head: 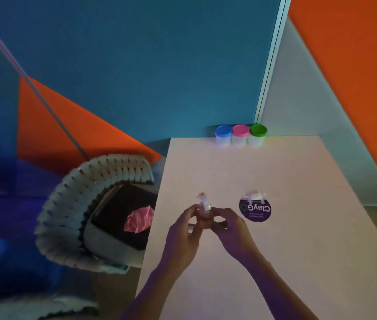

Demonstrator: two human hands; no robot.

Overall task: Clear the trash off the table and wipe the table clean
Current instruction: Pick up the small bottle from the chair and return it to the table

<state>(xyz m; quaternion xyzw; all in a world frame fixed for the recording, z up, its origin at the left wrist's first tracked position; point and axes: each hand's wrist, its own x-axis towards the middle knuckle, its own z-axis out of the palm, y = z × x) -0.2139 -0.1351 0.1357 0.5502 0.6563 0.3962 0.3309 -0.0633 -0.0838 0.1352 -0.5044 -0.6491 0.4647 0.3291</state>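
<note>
Both hands meet over the near-middle of the desk (298, 227), closed around one small object. The left hand (184, 229) and the right hand (231, 227) pinch a small clear bottle (204, 210) between their fingertips, holding it upright just above the surface. It has a pale nozzle on top, and looks like a spray or pump bottle, though blur makes the exact type hard to tell.

Trash is left on the desk: a round purple sticker (255, 210) lies flat to the right of the hands, with a crumpled white scrap (254, 196) touching its far edge. Three small tubs (240, 136) with blue, pink and green lids stand in a row at the far edge. A crumpled pink piece (139, 218) lies on the dark seat of a chair (74, 204) just left of the desk — already off the surface.

The main risks, as I judge them:
- The grip is fingertip-only; if the hands are twisting or priming the nozzle, the bottle could slip and tip onto the desk.
- Spraying now would wet the sticker and the white scrap — soggy paper smears and tears when picked up, so clearing first looks safer.
- No cloth is in view, so any liquid might sit with nothing to wipe it.
- A wide wiping sweep could knock the tubs off the far edge.
</note>
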